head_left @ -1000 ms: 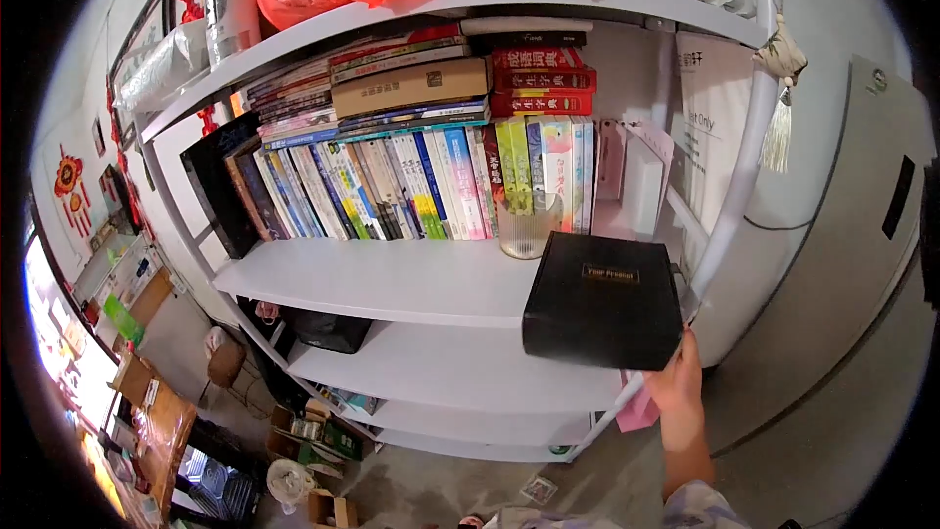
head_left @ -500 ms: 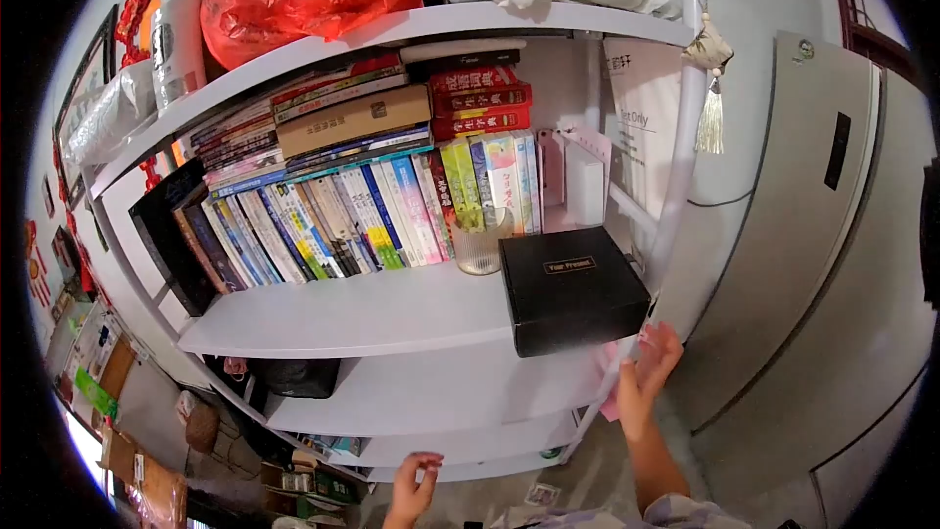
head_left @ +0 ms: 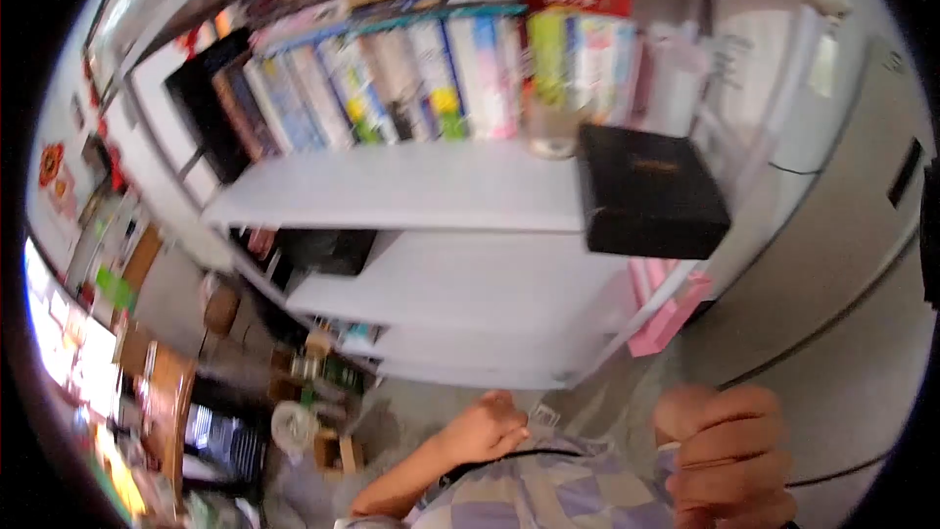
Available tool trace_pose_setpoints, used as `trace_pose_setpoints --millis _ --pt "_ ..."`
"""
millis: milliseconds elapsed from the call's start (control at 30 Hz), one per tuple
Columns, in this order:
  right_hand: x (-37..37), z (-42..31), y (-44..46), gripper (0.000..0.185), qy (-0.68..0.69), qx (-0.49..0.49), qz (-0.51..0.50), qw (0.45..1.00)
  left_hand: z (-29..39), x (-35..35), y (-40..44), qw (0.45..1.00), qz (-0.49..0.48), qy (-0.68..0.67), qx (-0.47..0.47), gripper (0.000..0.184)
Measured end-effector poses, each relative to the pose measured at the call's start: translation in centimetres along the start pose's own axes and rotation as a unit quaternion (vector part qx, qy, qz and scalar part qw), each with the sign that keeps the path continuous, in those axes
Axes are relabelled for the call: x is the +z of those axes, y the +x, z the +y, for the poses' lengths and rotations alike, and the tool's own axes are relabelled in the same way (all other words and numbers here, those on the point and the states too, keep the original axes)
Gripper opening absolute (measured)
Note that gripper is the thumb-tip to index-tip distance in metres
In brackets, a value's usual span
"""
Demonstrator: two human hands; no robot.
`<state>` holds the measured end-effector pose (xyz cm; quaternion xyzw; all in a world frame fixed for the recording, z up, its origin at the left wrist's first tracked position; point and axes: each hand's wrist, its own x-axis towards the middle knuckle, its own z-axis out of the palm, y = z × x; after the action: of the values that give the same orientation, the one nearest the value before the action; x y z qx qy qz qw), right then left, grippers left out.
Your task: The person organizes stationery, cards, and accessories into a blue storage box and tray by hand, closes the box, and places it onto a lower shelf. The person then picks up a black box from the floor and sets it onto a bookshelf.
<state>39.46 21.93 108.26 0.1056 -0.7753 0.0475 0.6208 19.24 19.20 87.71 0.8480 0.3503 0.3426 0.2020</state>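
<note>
My right hand (head_left: pixel 732 456) is raised close to the camera at the lower right, its fingers curled into a fist. Whatever it may hold is hidden. Lower centre, my left hand (head_left: pixel 490 426) is also closed, in front of the checked shirt (head_left: pixel 548 502), and its inner side does not show. Both hands are apart from the white shelf unit (head_left: pixel 421 181). On its book shelf, a black box (head_left: pixel 653 191) juts over the front edge at the right. A pink paper bag (head_left: pixel 666 318) hangs or stands below that corner; its support is unclear.
Rows of books (head_left: pixel 421 78) fill the back of the shelf, with a clear ribbed cup (head_left: pixel 554 132) beside the box. A black bag (head_left: pixel 328 250) lies one shelf lower. A grey fridge-like cabinet (head_left: pixel 822 264) stands at the right. Boxes (head_left: pixel 338 453) are on the floor at left.
The view has tilted down and blurred. My right hand has left the shelf's right post and come nearer, its fingers now curled. My left hand has closed and moved across the shirt.
</note>
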Motion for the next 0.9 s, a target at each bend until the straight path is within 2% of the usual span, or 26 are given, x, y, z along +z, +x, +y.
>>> trace_pose_setpoints --millis 67,167,233,300,333,400,467,500,533,567,633,667,733,767,800,900 --pt "0.0 -0.6 0.4 0.032 0.061 0.055 -0.101 0.991 -0.9 0.4 -2.3 0.996 0.003 0.037 -0.081 0.021" --pt "2.0 -0.3 0.3 0.029 0.140 0.076 -0.090 0.983 -3.4 2.5 -8.3 0.940 0.003 0.121 -0.319 0.025" --pt "2.8 0.2 -0.1 0.029 0.177 0.047 -0.082 0.980 -6.2 6.7 -16.1 0.852 0.003 0.170 -0.495 0.027" --pt "3.4 1.4 -0.5 0.027 0.168 -0.004 -0.073 0.983 -6.8 12.1 -24.8 0.756 -0.041 0.190 -0.625 0.024" --pt "3.4 2.1 -1.3 0.027 0.158 -0.016 -0.061 0.985 -5.3 14.3 -27.9 0.690 -0.096 0.166 -0.698 0.027" --pt "0.0 4.5 -4.9 0.029 0.066 0.008 -0.009 0.998 -1.5 20.9 -33.9 0.579 -0.094 0.114 -0.802 0.028" --pt "-4.3 8.7 -8.6 0.032 -0.092 0.067 0.059 0.992 3.6 26.9 -37.7 0.548 -0.098 0.016 -0.831 0.031" --pt "-6.0 10.8 -10.0 0.035 -0.156 0.094 0.085 0.980 5.2 31.3 -39.7 0.515 -0.082 -0.051 -0.852 0.032" --pt "-5.9 11.0 -10.6 0.032 -0.263 0.189 0.125 0.938 6.4 36.5 -41.7 0.482 -0.065 -0.116 -0.866 0.033" --pt "-6.0 11.1 -10.9 0.031 -0.345 0.236 0.100 0.903 8.6 40.3 -42.3 0.449 -0.048 -0.180 -0.874 0.034" --pt "-7.8 13.4 -13.3 0.030 -0.395 0.213 0.033 0.893 12.6 43.8 -39.7 0.405 -0.013 -0.223 -0.887 0.035" --pt "-6.1 13.2 -12.7 0.031 -0.438 0.136 -0.007 0.889 13.7 44.7 -38.0 0.386 0.002 -0.240 -0.891 0.036" --pt "-3.2 11.0 -11.0 0.033 -0.517 -0.030 -0.070 0.853 14.5 47.0 -34.9 0.382 0.001 -0.265 -0.885 0.035" --pt "-2.9 10.8 -11.1 0.046 -0.452 0.041 -0.074 0.888 14.0 50.0 -34.7 0.464 0.009 -0.241 -0.852 0.033" --pt "-3.0 11.1 -11.5 0.047 -0.469 0.029 -0.069 0.880 13.4 52.4 -34.3 0.545 0.017 -0.212 -0.811 0.032" --pt "-4.3 13.5 -13.5 0.051 -0.526 -0.007 -0.052 0.849 14.6 49.0 -29.9 0.510 0.055 -0.162 -0.843 0.029"
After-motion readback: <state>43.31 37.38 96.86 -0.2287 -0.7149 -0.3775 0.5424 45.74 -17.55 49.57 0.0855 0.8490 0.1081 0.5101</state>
